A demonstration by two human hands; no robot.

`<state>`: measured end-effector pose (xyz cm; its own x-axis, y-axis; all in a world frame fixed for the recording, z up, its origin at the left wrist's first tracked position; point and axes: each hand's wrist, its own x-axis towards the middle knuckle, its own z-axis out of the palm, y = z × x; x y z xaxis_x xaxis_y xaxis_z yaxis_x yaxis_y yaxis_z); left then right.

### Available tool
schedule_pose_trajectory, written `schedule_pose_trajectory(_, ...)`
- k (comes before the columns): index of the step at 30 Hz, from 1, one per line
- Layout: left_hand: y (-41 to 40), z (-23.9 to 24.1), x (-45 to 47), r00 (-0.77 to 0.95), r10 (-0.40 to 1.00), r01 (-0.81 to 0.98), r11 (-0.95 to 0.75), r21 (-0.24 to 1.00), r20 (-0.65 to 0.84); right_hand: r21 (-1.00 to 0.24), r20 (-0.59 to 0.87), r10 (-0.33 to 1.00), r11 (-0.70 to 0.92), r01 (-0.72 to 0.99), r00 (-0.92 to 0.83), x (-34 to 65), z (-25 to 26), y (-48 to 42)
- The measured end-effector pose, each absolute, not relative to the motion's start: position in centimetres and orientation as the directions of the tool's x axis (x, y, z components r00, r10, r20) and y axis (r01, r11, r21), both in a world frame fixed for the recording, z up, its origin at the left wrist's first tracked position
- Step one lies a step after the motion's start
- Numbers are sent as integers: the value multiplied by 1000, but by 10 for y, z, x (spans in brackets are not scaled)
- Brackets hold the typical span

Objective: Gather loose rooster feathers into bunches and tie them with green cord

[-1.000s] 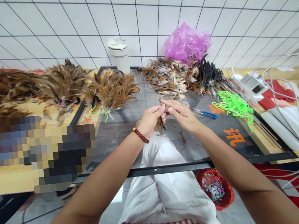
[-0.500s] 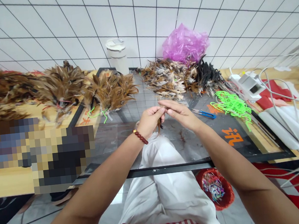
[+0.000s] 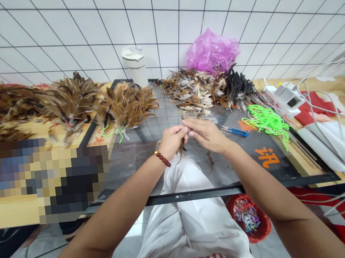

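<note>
The light is bright and even, its source out of frame. Toward its back edge the tabletop point(image 3: 139, 161) mirrors the wall point(image 3: 168, 27), whose lines splay outward with wide-angle stretch. Glare whitens the floor point(image 3: 136, 229) below the front edge. Pixelation masks the left edge. The held feathers point(image 3: 180, 148) look soft.

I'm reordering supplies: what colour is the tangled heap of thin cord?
Bright green; the tangled cord heap shows best in the head view.
</note>
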<state>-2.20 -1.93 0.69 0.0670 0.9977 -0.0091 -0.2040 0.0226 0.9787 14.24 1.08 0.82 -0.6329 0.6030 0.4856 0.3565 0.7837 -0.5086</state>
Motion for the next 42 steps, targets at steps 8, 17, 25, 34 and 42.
schedule_pose_trajectory(8,-20,16,-26,180,984,-247,46,968,-1,-822,451,757,559,110,-474,140,10,13)
schedule_pose_trajectory(17,-26,18,-29,446,894,-223,160,961,-46,-886,411,750,463,-34,-518,144,20,12)
schedule_pose_trajectory(25,-25,24,-29,327,944,-304,147,941,-42,-855,458,832,509,101,-313,134,22,9)
schedule_pose_trajectory(34,-10,22,-37,-109,992,-508,-5,861,-58,-506,294,899,435,745,-326,165,14,27)
schedule_pose_trajectory(42,-11,19,-34,-150,989,-346,-59,936,7,-213,172,873,485,848,-456,146,8,17)
